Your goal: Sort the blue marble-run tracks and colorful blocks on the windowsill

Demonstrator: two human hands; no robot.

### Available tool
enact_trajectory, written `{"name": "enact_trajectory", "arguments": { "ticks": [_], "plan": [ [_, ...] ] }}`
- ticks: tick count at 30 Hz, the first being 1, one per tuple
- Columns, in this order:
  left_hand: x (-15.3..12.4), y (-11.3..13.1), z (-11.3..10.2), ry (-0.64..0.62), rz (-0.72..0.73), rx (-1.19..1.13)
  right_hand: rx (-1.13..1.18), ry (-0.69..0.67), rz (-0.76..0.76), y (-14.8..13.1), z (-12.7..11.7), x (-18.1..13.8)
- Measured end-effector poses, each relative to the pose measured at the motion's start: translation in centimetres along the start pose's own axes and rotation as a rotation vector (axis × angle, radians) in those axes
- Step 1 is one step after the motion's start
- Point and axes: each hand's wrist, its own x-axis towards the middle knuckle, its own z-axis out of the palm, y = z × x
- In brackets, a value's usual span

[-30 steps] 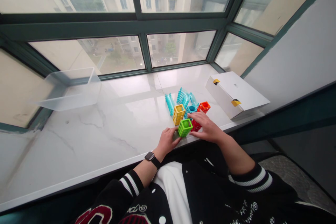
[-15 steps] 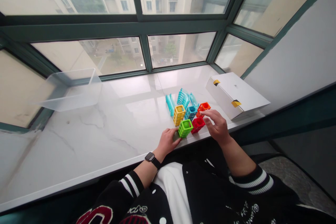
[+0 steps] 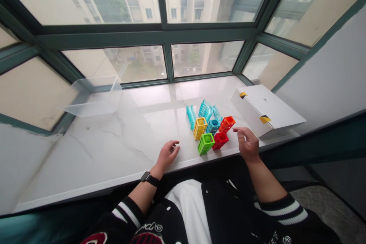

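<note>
My left hand [image 3: 168,154] rests at the counter's front, its fingers loosely bent and apart, holding nothing. To its right, a green hollow plastic block [image 3: 206,144] stands upright, with a gap between hand and block. Behind it are a yellow block [image 3: 200,128] and a blue block [image 3: 212,126]. A red block [image 3: 220,141] and an orange block [image 3: 227,124] stand on the right of this cluster. My right hand [image 3: 248,144] is just beside them, its index finger stretched leftward and the others curled, with nothing visible in it.
Translucent turquoise track pieces, one straight [image 3: 191,117] and one curved [image 3: 205,109], lie behind the blocks. A white box [image 3: 270,108] with yellow-black tabs sits at right. At far left is a clear plastic bin [image 3: 94,103] on the marble-patterned counter [image 3: 137,129], below the windows.
My left hand has let go of the green block and moved left. My right hand has drawn back to the right from the orange and red blocks. The view has shifted slightly.
</note>
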Motion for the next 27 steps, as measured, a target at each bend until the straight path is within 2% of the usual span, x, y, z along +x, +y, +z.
{"name": "enact_trajectory", "arguments": {
  "ticks": [5,7,10,13,18,27],
  "plan": [
    [-3.2,-2.7,-6.5,0.226,-0.127,0.140,-0.005,0.066,0.363,5.8,0.9,-2.0],
    [-4.6,-3.2,-7.8,0.312,-0.198,0.169,0.028,0.055,0.506,8.0,1.6,-2.6],
    [-6.1,-3.4,-8.2,0.409,-0.285,0.149,0.044,0.002,0.619,10.2,2.7,-3.2],
    [-6.3,-3.1,-7.7,0.415,-0.284,0.160,-0.036,-0.080,0.637,10.9,3.7,-3.5],
    [-6.1,-2.7,-7.1,0.296,-0.233,0.325,-0.192,-0.175,0.544,10.7,4.7,-3.8],
    [-6.2,-3.1,-7.0,0.235,-0.230,0.485,-0.232,-0.184,0.443,11.5,5.3,-4.5]
  ]
}}
